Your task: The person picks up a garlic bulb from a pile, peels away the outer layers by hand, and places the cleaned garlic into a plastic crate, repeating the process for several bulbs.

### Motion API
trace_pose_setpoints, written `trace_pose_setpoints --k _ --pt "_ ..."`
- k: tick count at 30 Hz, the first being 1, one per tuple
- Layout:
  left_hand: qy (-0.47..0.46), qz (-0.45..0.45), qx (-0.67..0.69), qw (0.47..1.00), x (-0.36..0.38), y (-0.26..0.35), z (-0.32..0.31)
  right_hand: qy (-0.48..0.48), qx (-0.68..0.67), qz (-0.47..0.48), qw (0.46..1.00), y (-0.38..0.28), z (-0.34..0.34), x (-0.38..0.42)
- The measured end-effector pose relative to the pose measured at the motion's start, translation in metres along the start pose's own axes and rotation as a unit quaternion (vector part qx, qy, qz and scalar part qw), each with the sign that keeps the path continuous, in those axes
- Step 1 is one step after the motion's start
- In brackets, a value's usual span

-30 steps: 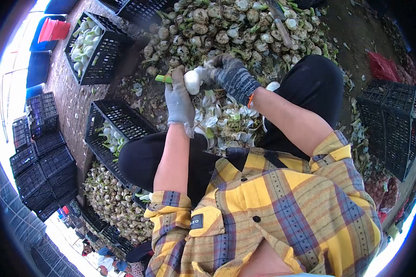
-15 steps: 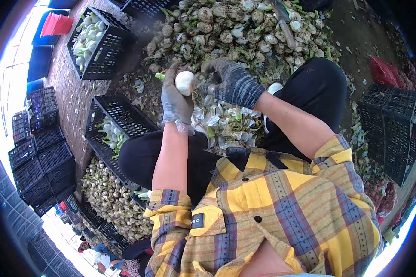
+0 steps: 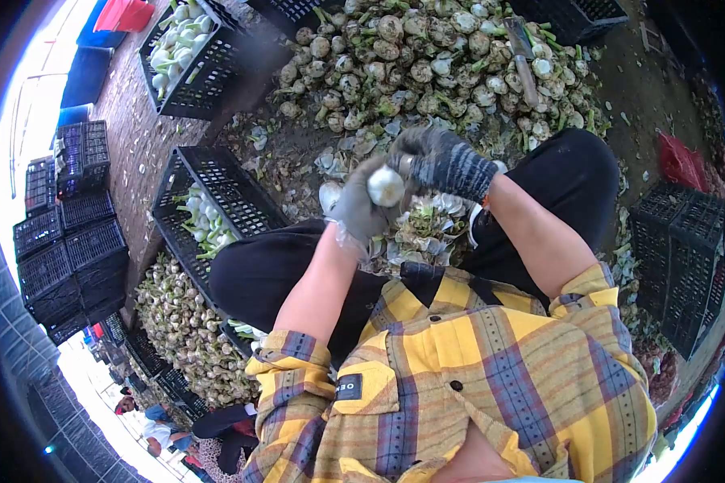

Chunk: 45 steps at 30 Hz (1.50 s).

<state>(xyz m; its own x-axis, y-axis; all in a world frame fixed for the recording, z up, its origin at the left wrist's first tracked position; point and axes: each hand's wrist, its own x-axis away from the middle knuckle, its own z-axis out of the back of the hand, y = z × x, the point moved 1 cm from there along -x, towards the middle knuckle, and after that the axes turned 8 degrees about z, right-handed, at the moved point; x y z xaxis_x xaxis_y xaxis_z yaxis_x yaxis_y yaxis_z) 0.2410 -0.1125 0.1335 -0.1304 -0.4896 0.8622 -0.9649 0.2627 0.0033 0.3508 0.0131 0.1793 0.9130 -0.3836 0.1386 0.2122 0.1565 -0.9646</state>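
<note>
the left hand (image 3: 359, 208), in a pale grey work glove, has its fingers wrapped around a round white garlic bulb (image 3: 386, 187), holding it above the ground between the bent knees. the right hand (image 3: 449, 163), in a dark knitted glove with grey stripes, is curled just beside that bulb; something small and pale shows near its thumb, but blur hides whether it grips a tool or touches the bulb. the likeliest trouble is a slip: the bulb looks smooth and round, so a slack left grip or an off-centre push from the right could send it into the loose papery white peelings (image 3: 427, 228) below. if the pale thing is a blade (i can't tell that it is), the left fingers seem close enough to be nicked. beyond the hands, a tool with a flat grey blade and straight brownish handle (image 3: 527, 80) lies on a heap of soil-stained garlic bulbs (image 3: 403, 76); round bulbs make a poor bed, so a knock to the heap could set it sliding. the black perforated plastic crate (image 3: 232, 191) by the left knee could tip if that leg shoves it.
</note>
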Motion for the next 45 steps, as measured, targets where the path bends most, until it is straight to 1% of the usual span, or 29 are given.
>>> trace_pose_setpoints --k 1,3,5,6,7,9,11,13,14,15,16,18,19,21,22,23,24,25,26,27,28,29,31,33,35,38,41,42,45 --pt "-0.032 0.034 0.008 0.999 -0.004 0.016 0.007 0.033 -0.014 -0.006 0.999 0.005 0.002 -0.002" --pt "0.060 0.038 -0.025 0.997 -0.013 0.025 0.025 0.066 -0.033 -0.014 0.997 0.016 -0.003 -0.001" --pt "0.041 0.060 -0.175 0.982 -0.009 0.023 0.041 0.070 -0.035 -0.005 0.997 0.026 -0.004 -0.008" --pt "0.128 0.005 -0.245 0.961 0.012 0.027 0.024 0.052 -0.020 0.003 0.998 0.026 -0.006 -0.008" --pt "0.157 -0.049 -0.278 0.946 0.029 0.039 0.011 0.033 -0.005 0.011 0.999 0.027 -0.009 -0.008" --pt "0.145 -0.118 -0.302 0.935 0.052 0.076 0.020 0.017 0.004 0.010 1.000 0.026 -0.015 -0.008" --pt "0.201 -0.139 -0.273 0.930 0.076 0.116 0.037 0.001 0.008 0.012 1.000 0.029 -0.020 -0.011" --pt "0.271 -0.164 -0.242 0.917 0.101 0.161 0.080 -0.004 0.012 0.039 0.999 0.020 -0.021 -0.006" --pt "0.280 -0.172 -0.209 0.921 0.117 0.178 0.098 0.000 -0.026 0.020 0.999 0.016 -0.024 -0.005" --pt "0.287 -0.179 -0.178 0.924 0.136 0.196 0.119 -0.003 -0.013 0.022 1.000 0.011 -0.023 -0.003" --pt "0.281 -0.208 -0.234 0.907 0.152 0.228 0.167 -0.004 0.000 0.022 1.000 0.007 -0.021 -0.002" --pt "0.335 -0.265 -0.197 0.882 0.181 0.253 0.200 -0.010 0.004 0.027 1.000 0.008 -0.020 -0.001" --pt "0.395 -0.290 -0.103 0.866 0.193 0.258 0.192 -0.008 -0.018 0.019 1.000 0.008 -0.020 -0.001" --pt "0.517 -0.363 -0.089 0.770 0.187 0.277 0.193 -0.007 -0.062 0.002 0.998 0.005 -0.019 0.000" --pt "0.508 -0.355 -0.122 0.775 0.177 0.294 0.197 -0.017 -0.022 -0.011 1.000 0.001 -0.016 0.000" --pt "0.532 -0.367 -0.162 0.745 0.159 0.291 0.170 -0.010 -0.027 -0.010 1.000 0.001 -0.017 0.000" --pt "0.520 -0.360 -0.228 0.740 0.135 0.296 0.154 -0.004 -0.032 -0.011 0.999 0.003 -0.018 0.000" --pt "0.419 -0.418 -0.251 0.766 0.102 0.281 0.117 0.003 -0.037 -0.012 0.999 0.005 -0.019 0.001" --pt "0.473 -0.388 -0.389 0.688 0.078 0.275 0.086 0.020 -0.046 0.014 0.999 0.006 -0.019 0.002" --pt "0.409 -0.370 -0.455 0.699 0.048 0.266 0.060 0.024 -0.032 0.015 0.999 0.005 -0.018 0.002" --pt "0.381 -0.423 -0.555 0.606 -0.005 0.287 0.079 0.028 -0.020 0.017 0.999 0.001 -0.014 0.002" --pt "0.337 -0.339 -0.591 0.649 -0.016 0.251 0.029 0.032 -0.008 0.017 0.999 -0.003 -0.010 0.002" --pt "0.301 -0.305 -0.681 0.593 -0.085 0.239 0.020 0.028 -0.002 0.000 1.000 -0.010 -0.003 0.000" --pt "0.339 -0.276 -0.735 0.518 -0.135 0.210 0.002 0.015 -0.020 -0.040 0.999 -0.011 0.002 -0.003" --pt "0.323 -0.272 -0.757 0.499 -0.168 0.185 -0.008 0.046 0.016 -0.012 0.999 -0.004 0.003 -0.002" --pt "0.379 -0.205 -0.761 0.486 -0.198 0.170 -0.012 0.056 0.035 -0.009 0.998 0.001 0.008 -0.004" --pt "0.375 -0.200 -0.775 0.468 -0.199 0.177 -0.008 0.052 0.035 -0.013 0.998 -0.001 0.012 -0.002" --pt "0.377 -0.229 -0.781 0.443 -0.198 0.180 0.000 0.060 0.008 -0.024 0.998 -0.003 0.013 -0.003" --pt "0.349 -0.255 -0.793 0.430 -0.173 0.192 -0.003 0.059 -0.009 -0.019 0.998 -0.004 0.015 -0.003"
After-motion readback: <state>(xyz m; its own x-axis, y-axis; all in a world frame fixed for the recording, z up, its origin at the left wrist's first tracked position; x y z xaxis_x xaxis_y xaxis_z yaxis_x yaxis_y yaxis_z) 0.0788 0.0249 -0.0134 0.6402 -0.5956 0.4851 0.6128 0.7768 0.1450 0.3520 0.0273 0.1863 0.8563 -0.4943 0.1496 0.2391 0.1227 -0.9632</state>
